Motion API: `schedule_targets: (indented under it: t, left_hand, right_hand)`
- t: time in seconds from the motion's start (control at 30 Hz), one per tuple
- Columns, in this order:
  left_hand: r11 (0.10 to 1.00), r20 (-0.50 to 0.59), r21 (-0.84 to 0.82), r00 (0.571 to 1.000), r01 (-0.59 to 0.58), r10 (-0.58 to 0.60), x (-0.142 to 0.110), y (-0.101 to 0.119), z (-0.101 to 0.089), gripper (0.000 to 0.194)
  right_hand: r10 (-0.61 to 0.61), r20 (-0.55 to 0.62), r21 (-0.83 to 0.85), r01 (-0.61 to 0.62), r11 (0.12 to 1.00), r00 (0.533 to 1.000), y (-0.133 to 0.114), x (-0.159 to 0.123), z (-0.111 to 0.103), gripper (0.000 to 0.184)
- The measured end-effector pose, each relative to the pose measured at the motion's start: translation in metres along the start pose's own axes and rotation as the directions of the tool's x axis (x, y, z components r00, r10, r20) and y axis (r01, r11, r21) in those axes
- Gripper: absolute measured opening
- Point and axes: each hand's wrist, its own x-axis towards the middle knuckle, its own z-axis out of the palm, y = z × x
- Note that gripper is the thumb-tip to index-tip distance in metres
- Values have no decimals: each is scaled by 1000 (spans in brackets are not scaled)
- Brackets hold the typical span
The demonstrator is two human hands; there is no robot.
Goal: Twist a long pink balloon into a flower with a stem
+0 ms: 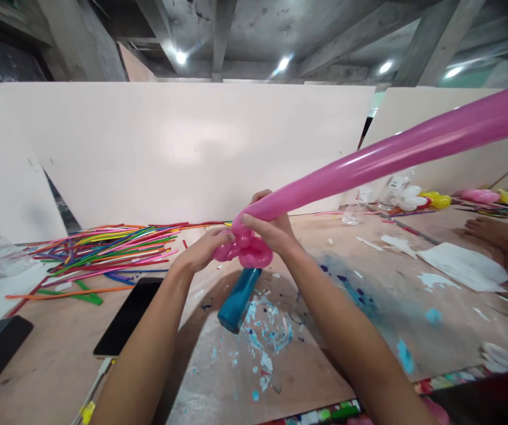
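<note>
Fingers (254,223) curled closed round pink balloon (243,237): left hand (201,250) pinches its loops (258,254), right hand (276,231) seemingly clasps its tube (391,154), angling toward two o'clock; blue cylinder (238,301) at seven!

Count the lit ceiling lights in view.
4, in a row under the concrete ceiling: left light, centre light, right light and far-right light. More may be hidden behind the beams.

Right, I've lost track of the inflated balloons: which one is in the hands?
The long pink balloon, its looped end held by the left hand and right hand. The white balloons and yellow balloon lie off to the right, untouched.
</note>
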Motion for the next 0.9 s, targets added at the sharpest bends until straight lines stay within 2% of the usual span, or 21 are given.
schedule_targets:
  t: [0.07,0.13,0.2,0.3,0.47,0.5,0.57,0.63,0.7,0.77,0.83,0.9]
  left_hand:
    - [997,9,-73,1000,29,-28,2,-2,2,24]
    - [990,-40,-137,999,20,-26,5,-4,3,35]
    - [974,-145,-216,989,-61,29,9,-7,4,44]
    - [925,-291,-299,946,-234,145,14,-9,10,54]
    - [883,-332,-320,914,-343,235,17,-8,22,67]
    - [879,-355,-297,897,-374,262,17,-8,24,66]
    - [870,-437,-177,829,-459,349,17,-7,25,65]
    - [849,-488,0,741,-529,461,16,-5,23,66]
    - [823,-487,130,688,-552,538,15,-3,20,68]
    - [827,-470,151,697,-542,542,13,-2,17,68]
    - [866,-452,73,758,-494,470,11,0,15,62]
    - [910,-413,-61,840,-411,352,9,1,14,53]
  right_hand:
    - [8,1,8,-8,1000,1000,1,1,-2,32]
    - [9,14,-5,-9,1000,1000,2,1,-2,33]
    - [-9,-1,-28,9,1000,1000,2,0,0,35]
    - [-58,-84,-63,53,997,995,2,-1,3,39]
    - [-120,-178,-87,106,991,977,2,0,4,39]
    - [-118,-177,-72,107,992,977,1,1,4,39]
    - [-57,-152,10,59,998,987,1,2,5,40]
    - [70,-80,90,-63,994,994,1,4,5,38]
    - [198,5,76,-198,977,980,1,6,1,34]
    - [264,74,21,-266,964,962,-1,8,-4,31]
    - [247,139,40,-254,966,959,-3,8,-10,27]
    - [181,187,133,-208,969,965,-5,8,-13,23]
